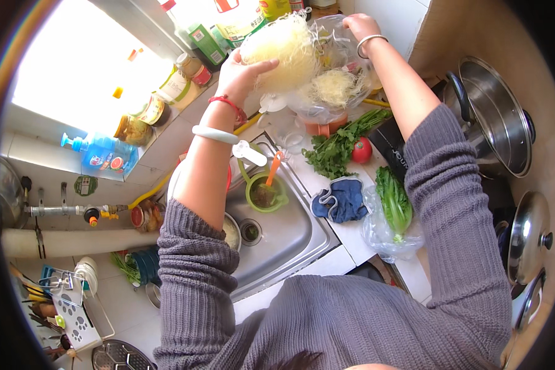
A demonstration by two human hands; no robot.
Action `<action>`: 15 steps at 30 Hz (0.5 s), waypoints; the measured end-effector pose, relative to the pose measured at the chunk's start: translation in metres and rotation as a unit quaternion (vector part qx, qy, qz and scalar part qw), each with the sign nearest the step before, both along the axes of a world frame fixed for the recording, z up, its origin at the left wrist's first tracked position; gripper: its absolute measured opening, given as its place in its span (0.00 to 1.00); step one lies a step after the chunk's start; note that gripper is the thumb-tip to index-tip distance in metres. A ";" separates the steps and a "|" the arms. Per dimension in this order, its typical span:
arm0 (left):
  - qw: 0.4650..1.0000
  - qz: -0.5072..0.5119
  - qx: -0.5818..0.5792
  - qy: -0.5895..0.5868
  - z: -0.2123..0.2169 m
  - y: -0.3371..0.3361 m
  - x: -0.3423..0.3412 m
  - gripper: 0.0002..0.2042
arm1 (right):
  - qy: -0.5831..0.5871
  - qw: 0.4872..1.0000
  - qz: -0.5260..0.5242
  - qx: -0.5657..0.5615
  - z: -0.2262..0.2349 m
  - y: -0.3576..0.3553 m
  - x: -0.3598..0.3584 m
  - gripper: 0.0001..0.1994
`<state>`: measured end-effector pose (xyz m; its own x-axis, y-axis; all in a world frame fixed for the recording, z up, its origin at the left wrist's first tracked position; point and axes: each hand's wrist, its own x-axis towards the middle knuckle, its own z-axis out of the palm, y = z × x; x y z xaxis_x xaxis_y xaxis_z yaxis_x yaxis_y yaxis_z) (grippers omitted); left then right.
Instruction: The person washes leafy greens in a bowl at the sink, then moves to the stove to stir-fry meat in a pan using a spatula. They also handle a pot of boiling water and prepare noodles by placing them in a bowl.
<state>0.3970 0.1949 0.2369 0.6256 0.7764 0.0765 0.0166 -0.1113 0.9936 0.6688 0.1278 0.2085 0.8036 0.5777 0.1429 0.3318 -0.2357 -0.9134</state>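
My left hand [240, 75] is closed around a large pale bundle of dried thin noodles [282, 52], held up beside the windowsill. My right hand [362, 28] pinches the upper edge of a clear plastic bag [365, 73]. A smaller clump of noodles [336, 87] lies inside the bag, and loose strands stick out near its mouth. Partly hidden below the bag is an orange-brown pot [324, 127]. Leafy green herbs [336, 151] and a red tomato [362, 150] lie on the counter nearer to me.
The steel sink [283, 237] holds a green cup [267, 196] with an orange spoon. To its right lie a blue cloth [345, 200] and lettuce [393, 198] on plastic. Jars and a blue pump bottle [102, 153] line the sill. A steel pot [499, 117] stands right.
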 end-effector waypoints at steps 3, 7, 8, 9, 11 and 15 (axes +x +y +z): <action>0.997 -0.001 -0.049 -0.051 0.002 0.004 0.001 0.25 | -0.132 0.978 -0.124 0.102 0.006 -0.013 -0.007 0.16; 0.995 0.019 -0.076 -0.063 0.005 0.004 0.003 0.24 | 0.012 0.984 0.047 0.172 0.019 -0.023 -0.034 0.21; 0.993 0.015 -0.079 -0.081 0.004 0.005 0.004 0.24 | 0.128 0.974 0.103 0.154 0.024 -0.024 -0.048 0.24; 0.992 0.014 -0.082 -0.099 0.002 0.008 0.003 0.24 | 0.241 0.949 0.158 0.132 0.035 -0.029 -0.074 0.27; 0.988 0.021 -0.084 -0.127 0.004 -0.002 0.010 0.23 | 0.313 0.925 0.179 0.123 0.030 -0.033 -0.088 0.27; 0.985 0.071 -0.108 -0.110 0.003 -0.018 0.019 0.25 | 0.324 0.934 0.129 0.081 -0.006 -0.040 -0.102 0.19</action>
<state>0.4156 0.1765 0.2401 0.4955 0.8684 0.0214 -0.2015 0.0910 0.9752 0.5671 0.0878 0.2024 0.5887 0.7769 -0.2232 -0.2770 -0.0656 -0.9586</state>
